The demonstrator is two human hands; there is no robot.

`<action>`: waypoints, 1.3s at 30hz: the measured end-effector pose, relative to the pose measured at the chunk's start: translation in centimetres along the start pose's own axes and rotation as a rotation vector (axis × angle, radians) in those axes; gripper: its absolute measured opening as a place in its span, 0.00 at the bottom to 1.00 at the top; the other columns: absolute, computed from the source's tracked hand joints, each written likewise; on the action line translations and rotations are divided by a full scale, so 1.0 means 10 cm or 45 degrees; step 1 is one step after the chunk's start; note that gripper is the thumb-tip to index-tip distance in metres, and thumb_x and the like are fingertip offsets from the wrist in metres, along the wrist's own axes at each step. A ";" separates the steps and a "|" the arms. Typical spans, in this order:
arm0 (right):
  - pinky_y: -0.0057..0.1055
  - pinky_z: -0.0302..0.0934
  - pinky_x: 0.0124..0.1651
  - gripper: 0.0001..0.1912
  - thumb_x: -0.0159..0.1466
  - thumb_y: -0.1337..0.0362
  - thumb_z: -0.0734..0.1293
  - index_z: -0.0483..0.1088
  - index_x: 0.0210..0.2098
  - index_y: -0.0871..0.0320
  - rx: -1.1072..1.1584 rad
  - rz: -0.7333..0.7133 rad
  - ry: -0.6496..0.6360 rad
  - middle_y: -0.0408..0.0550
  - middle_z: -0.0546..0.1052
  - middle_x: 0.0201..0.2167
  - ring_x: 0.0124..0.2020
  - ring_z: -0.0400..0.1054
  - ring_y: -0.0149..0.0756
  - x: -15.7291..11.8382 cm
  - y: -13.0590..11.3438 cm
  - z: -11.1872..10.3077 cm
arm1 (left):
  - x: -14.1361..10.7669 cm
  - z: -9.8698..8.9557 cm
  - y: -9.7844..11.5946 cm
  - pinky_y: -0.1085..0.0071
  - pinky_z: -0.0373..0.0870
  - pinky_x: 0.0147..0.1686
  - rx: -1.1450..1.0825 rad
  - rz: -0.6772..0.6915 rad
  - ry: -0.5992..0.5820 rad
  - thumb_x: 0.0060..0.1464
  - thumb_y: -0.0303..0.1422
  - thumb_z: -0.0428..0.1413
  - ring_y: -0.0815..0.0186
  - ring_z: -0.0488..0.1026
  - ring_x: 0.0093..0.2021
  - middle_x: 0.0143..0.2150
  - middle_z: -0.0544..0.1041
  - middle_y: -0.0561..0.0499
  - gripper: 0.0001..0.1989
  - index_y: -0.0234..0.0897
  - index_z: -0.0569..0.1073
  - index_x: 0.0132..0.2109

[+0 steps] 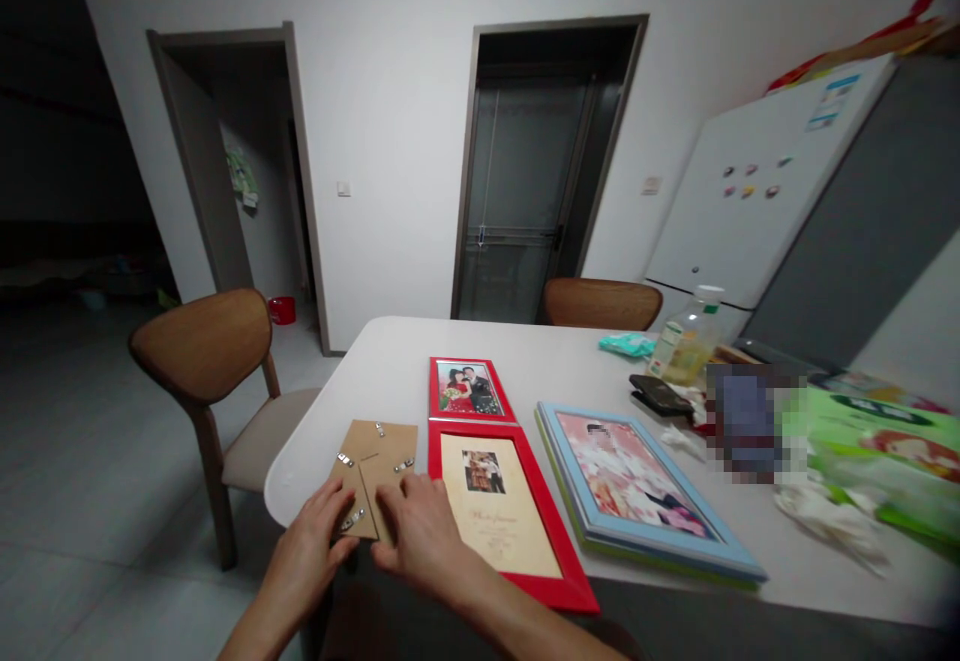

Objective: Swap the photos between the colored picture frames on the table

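Observation:
A brown photo frame backing board (387,443) with several metal clips and a cut line lies at the table's near left corner. My left hand (321,533) grips its lower left part, fingers on top near a clip and thumb at the near edge. On the board's lower right, my right hand (421,529) has its fingers bent over the top, thumb at the near edge. Just right of it lies a larger red photo frame (536,511) with a cream insert, partly hidden by my right forearm. Beyond that sits a smaller red photo frame (433,391) holding a couple's picture.
A light blue photo frame (720,546) rests on a green one at right. Farther right are a bottle (684,341), a black wallet-like item (660,396), crumpled tissues (832,526) and a green package (870,436). Wooden chairs (206,346) stand left and behind the white table (375,361).

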State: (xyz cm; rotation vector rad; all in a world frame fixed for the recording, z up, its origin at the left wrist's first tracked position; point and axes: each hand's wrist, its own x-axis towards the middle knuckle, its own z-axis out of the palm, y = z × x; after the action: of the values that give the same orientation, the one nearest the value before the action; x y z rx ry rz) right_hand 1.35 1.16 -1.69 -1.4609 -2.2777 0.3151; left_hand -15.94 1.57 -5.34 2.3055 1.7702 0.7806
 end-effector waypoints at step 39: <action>0.35 0.51 0.42 0.18 0.47 0.66 0.62 0.68 0.39 0.54 -0.124 0.264 0.199 0.49 0.68 0.35 0.40 0.57 0.40 -0.78 0.90 -0.46 | 0.00 0.33 1.04 0.49 0.48 0.54 -0.238 0.400 -0.353 0.31 0.39 0.64 0.51 0.58 0.54 0.53 0.64 0.38 0.29 0.34 0.67 0.43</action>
State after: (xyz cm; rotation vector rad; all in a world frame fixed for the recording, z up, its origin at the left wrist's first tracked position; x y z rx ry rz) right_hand 13.61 -2.23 -3.00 -1.7121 -2.0488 0.1455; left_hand -5.41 -0.86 -3.95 2.4510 1.1888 0.5991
